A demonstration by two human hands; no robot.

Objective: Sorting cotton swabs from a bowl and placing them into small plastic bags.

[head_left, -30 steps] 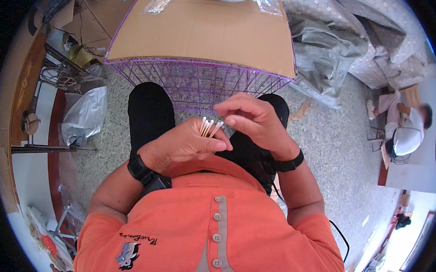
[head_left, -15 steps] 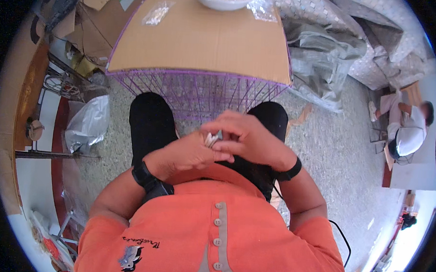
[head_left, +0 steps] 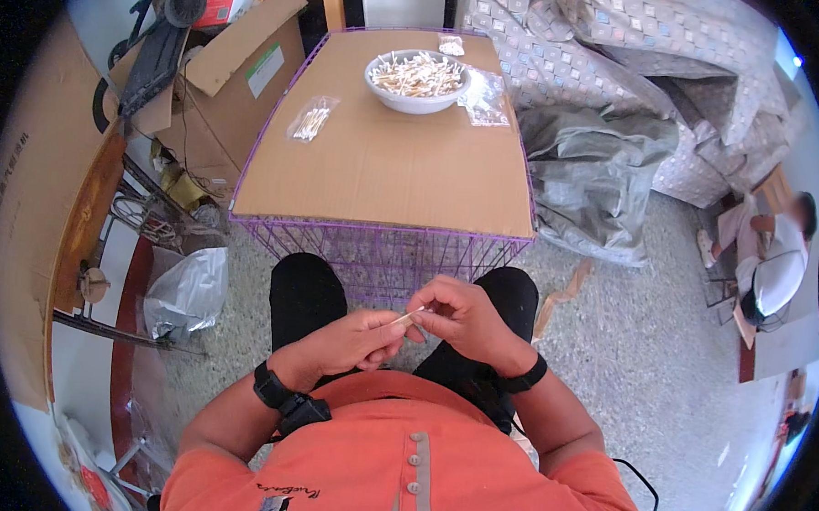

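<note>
Above my lap, my left hand (head_left: 355, 344) is closed around a few cotton swabs (head_left: 407, 318), whose pale sticks poke out past the thumb. The fingers of my right hand (head_left: 461, 322) pinch at the tip end of these swabs, so the two hands nearly meet. How many swabs are held is hidden by the fingers. Beyond my knees, a white bowl (head_left: 416, 104) heaped with loose cotton swabs (head_left: 419, 73) stands on a cardboard top (head_left: 376, 176). A clear bag of swabs (head_left: 313, 122) lies left of the bowl.
Clear plastic bags (head_left: 489, 106) lie right of the bowl, and a small packet (head_left: 451, 44) behind it. The cardboard rests on a purple wire cage (head_left: 382, 254). Cartons (head_left: 223, 129) stand left; grey sheeting (head_left: 596, 172) lies right. Another person (head_left: 775, 262) sits far right.
The view has tilted up, bringing the whole bowl into sight. My hands have shifted from an overlapping clasp to fingertips meeting at the swabs, which now show more plainly.
</note>
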